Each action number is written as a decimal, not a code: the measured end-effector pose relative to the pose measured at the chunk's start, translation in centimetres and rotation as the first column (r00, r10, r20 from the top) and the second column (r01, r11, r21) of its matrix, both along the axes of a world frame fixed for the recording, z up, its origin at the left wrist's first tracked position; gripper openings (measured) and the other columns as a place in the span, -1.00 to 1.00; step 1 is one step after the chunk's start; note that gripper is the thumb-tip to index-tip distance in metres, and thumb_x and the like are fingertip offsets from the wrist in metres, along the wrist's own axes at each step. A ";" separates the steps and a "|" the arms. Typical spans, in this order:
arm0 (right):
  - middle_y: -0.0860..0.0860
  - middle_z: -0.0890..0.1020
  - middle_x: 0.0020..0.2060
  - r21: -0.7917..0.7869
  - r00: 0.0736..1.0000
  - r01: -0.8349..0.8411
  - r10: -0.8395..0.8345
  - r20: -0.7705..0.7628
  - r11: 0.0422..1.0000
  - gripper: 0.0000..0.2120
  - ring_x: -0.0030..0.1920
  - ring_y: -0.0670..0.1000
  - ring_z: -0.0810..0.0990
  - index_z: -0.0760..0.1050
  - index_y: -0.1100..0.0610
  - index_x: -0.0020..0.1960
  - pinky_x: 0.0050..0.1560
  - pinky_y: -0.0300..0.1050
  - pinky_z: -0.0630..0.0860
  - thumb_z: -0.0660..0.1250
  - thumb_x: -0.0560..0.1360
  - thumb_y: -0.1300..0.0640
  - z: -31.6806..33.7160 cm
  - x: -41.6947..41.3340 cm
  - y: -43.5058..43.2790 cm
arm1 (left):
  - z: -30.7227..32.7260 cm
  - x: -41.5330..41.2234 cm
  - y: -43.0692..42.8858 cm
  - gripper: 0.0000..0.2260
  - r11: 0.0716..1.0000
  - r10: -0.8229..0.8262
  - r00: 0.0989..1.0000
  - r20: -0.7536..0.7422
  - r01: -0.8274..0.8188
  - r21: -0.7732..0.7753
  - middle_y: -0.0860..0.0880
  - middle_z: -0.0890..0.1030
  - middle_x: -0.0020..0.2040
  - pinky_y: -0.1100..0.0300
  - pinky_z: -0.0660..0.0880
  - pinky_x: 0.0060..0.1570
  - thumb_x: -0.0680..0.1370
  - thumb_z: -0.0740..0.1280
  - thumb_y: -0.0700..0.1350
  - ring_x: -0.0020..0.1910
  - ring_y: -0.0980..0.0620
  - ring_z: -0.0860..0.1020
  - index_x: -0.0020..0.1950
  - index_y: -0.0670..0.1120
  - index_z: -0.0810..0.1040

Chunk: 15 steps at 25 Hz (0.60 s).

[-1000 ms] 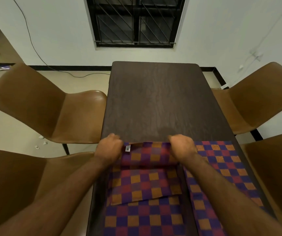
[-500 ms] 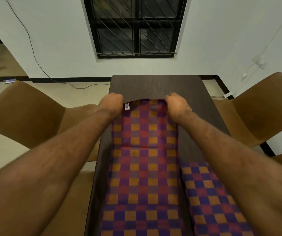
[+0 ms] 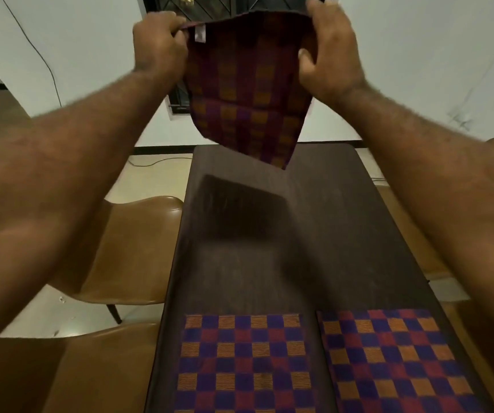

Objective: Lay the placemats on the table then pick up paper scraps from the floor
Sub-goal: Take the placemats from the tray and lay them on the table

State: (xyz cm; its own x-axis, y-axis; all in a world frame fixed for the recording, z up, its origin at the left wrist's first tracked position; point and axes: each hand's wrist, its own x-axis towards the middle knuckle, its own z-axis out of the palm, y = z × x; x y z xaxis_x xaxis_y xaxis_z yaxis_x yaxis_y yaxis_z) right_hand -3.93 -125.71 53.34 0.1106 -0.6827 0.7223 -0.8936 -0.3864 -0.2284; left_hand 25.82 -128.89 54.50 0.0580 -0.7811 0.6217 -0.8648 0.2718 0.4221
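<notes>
Two hands grip one checkered placemat [image 3: 247, 93] by its top corners: my left hand [image 3: 159, 46] and right hand [image 3: 327, 52] hold it hanging above the worktop [image 3: 269, 248]. Two more placemats [image 3: 244, 362] lie flat side by side at the worktop's near end.

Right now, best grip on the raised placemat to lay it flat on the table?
As held: pinch the two top corners, one per hand. The left hand has the tagged corner, the right hand the other, so the raised placemat hangs open and can probably be lowered onto the bare table beyond the two laid mats.
</notes>
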 end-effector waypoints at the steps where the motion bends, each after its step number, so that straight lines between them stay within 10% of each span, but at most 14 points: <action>1: 0.14 0.41 0.40 -0.001 1.000 -0.008 0.008 0.015 1.000 -0.42 0.45 0.11 0.34 0.27 0.18 0.51 0.48 -0.09 0.27 0.22 0.52 0.07 -0.9 -0.1 0.3 | -0.8 0.1 0.4 -0.70 1.000 -0.026 1.000 -0.013 0.026 -0.006 -0.06 0.66 -0.06 0.19 0.54 -0.07 0.61 0.16 -0.04 -0.05 0.02 0.59 0.05 -0.05 0.69; 4: 0.14 0.44 0.38 0.093 0.997 -0.079 0.077 0.029 0.993 -0.45 0.44 0.13 0.36 0.30 0.16 0.48 0.45 0.06 0.34 0.27 0.51 0.12 -6.4 -0.1 2.9 | -6.5 0.2 2.9 -0.75 0.997 -0.068 0.994 -0.087 0.072 0.041 -0.01 0.64 -0.02 0.37 0.42 -0.09 0.65 0.19 -0.09 -0.02 0.07 0.56 0.10 -0.06 0.67; 9: 0.22 0.54 0.29 0.410 0.989 -0.149 0.136 0.061 0.900 -0.47 0.34 0.21 0.48 0.44 0.25 0.38 0.45 -0.01 0.31 0.36 0.42 0.21 -19.4 -0.5 8.8 | -20.1 1.2 9.5 -0.74 0.944 -0.081 0.997 -0.013 0.081 0.319 -0.17 0.66 0.18 0.05 0.45 0.25 0.62 0.27 -0.19 0.17 -0.12 0.58 0.23 -0.16 0.67; 15: 0.04 0.49 0.39 0.806 0.992 -0.113 0.106 0.063 0.580 -0.38 0.40 0.06 0.43 0.38 0.08 0.47 0.45 -0.14 0.28 0.33 0.42 0.07 -29.6 -0.1 13.8 | -31.8 1.2 16.2 -0.69 0.727 -0.191 0.980 0.052 0.106 0.678 -0.17 0.58 0.38 0.11 0.34 0.41 0.60 0.29 -0.27 0.39 -0.17 0.50 0.33 -0.20 0.62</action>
